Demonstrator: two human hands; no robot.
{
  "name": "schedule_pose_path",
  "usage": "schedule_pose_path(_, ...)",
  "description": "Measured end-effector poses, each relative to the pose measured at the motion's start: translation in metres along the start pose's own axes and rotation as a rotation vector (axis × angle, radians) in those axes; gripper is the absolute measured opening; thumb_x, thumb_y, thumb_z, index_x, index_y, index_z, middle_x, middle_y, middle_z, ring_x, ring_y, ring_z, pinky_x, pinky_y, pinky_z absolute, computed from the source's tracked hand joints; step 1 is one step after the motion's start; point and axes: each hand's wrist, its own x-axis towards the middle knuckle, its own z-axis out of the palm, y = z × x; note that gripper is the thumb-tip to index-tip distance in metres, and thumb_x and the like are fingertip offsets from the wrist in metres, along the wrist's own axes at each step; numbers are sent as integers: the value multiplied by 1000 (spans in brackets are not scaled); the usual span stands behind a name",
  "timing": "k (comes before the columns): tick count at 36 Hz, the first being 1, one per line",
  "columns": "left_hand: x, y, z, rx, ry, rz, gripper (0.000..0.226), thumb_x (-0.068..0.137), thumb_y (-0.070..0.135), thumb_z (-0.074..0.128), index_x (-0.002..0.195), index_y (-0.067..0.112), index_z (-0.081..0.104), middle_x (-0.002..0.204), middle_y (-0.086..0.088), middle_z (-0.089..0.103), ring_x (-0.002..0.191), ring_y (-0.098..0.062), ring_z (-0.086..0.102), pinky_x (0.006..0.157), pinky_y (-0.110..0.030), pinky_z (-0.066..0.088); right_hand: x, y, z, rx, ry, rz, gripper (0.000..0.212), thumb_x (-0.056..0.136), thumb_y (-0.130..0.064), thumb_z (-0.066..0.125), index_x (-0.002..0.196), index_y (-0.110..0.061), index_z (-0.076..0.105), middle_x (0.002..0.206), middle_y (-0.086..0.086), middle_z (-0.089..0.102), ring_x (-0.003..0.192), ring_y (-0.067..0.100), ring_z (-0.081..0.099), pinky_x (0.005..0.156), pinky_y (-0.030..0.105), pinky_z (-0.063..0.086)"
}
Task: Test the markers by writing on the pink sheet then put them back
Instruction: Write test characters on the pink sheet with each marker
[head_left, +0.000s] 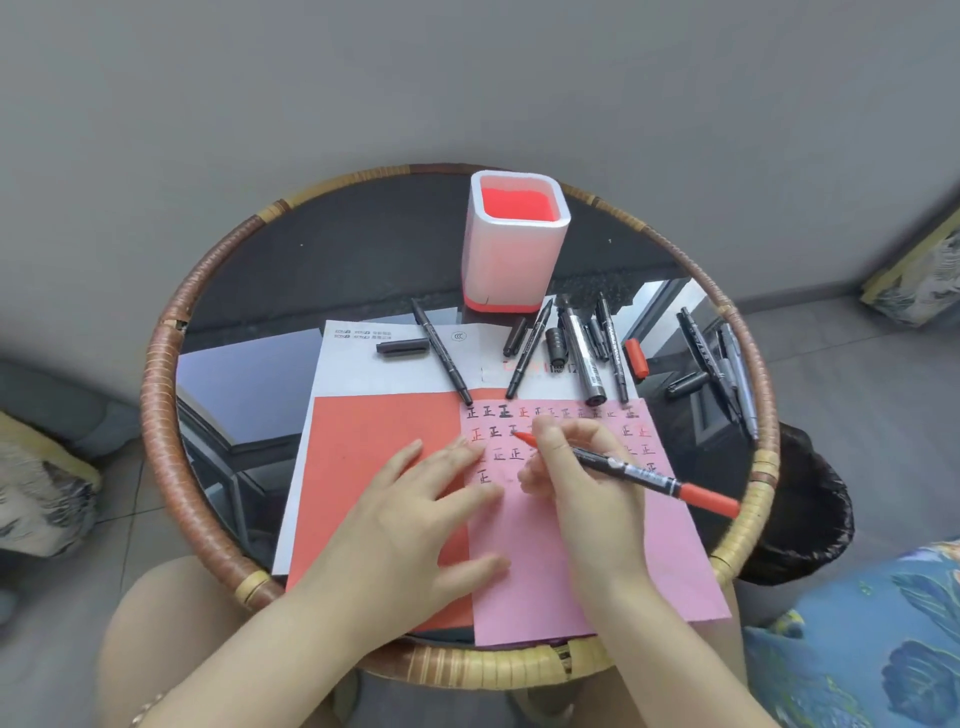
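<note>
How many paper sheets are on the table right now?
3: the pink sheet under the right hand, a red sheet to its left, and a white printed sheet beneath both. More could lie underneath.

A round glass-topped table (337, 249), rimmed in wicker, is shown; a white sheet (374, 369), a pen holder (514, 260) and markers (698, 345) are laid directly on it.

Your sheet (587, 545) lies on the desk (363, 249) before you; loose markers (584, 358) lie behind it, the holder (514, 249) behind them.
</note>
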Motion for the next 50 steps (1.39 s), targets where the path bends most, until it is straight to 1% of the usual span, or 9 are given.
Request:
schedule_pose_path(11, -13, -14, -10, 106, -130, 107, 36, 88, 48, 38, 116, 42, 60, 136, -1, 51, 130, -17, 43, 106, -35, 22, 2, 3, 0, -194, -22, -113, 32, 82, -17, 66, 59, -8, 46, 37, 0, 51, 36, 10, 49, 44, 15, 42)
schedule_pose_path(15, -13, -13, -10, 111, -129, 106, 35, 86, 47, 41, 114, 41, 61, 135, -1, 53, 129, -17, 44, 105, -37, 23, 6, 10, 1, -367, 43, -222, 44, 77, -7, 67, 47, -14, 36, 33, -7, 42, 35, 3, 39, 46, 10, 32)
schedule_pose_path(19, -13, -13, -9, 119, -119, 105, 34, 85, 45, 43, 113, 39, 62, 135, -2, 53, 129, -18, 45, 105, -38, 24, 1, 20, 6, -460, 3, -351, 32, 66, -12, 56, 47, -21, 32, 42, -8, 42, 42, 3, 38, 49, 11, 31)
schedule_pose_path(23, -13, -12, -8, 127, -115, 104, 35, 85, 44, 43, 113, 38, 63, 134, -2, 54, 128, -19, 45, 105, -39, 25, -1, 22, 8, -494, -37, -419, 38, 67, -5, 57, 48, -24, 29, 43, -12, 45, 42, 0, 39, 48, 8, 29)
schedule_pose_path(26, -13, -13, -8, 123, -119, 102, 36, 85, 45, 43, 115, 38, 62, 135, -2, 53, 129, -19, 44, 105, -39, 24, 1, 24, 6, -509, -42, -416, 50, 70, 8, 61, 47, -24, 30, 41, -14, 47, 42, -1, 45, 48, 6, 31)
schedule_pose_path(32, -13, -13, -9, 118, -120, 100, 36, 85, 44, 43, 115, 38, 62, 135, -3, 53, 129, -19, 44, 105, -39, 24, 1, 22, 8, -513, -52, -403, 48, 70, 11, 61, 47, -20, 31, 39, -15, 47, 41, -4, 47, 47, 6, 31)
schedule_pose_path(39, -13, -13, -9, 124, -126, 95, 36, 85, 45, 42, 115, 39, 62, 136, -2, 52, 130, -19, 43, 104, -40, 24, 2, 23, 8, -542, -44, -424, 50, 70, 8, 62, 47, -23, 31, 40, -16, 48, 41, -3, 46, 47, 6, 31)
schedule_pose_path(45, -13, -12, -10, 126, -131, 89, 37, 85, 45, 41, 115, 39, 62, 136, -2, 52, 130, -19, 43, 105, -39, 23, 2, 23, 9, -508, -13, -425, 34, 66, -10, 55, 47, -25, 31, 44, -14, 50, 43, -1, 44, 48, 8, 31)
schedule_pose_path(50, -13, -12, -10, 133, -131, 89, 36, 86, 45, 41, 115, 40, 61, 136, -3, 53, 130, -19, 43, 106, -38, 22, 3, 23, 6, -501, -28, -404, 47, 69, 11, 60, 47, -20, 33, 40, -13, 47, 42, -4, 48, 48, 7, 32)
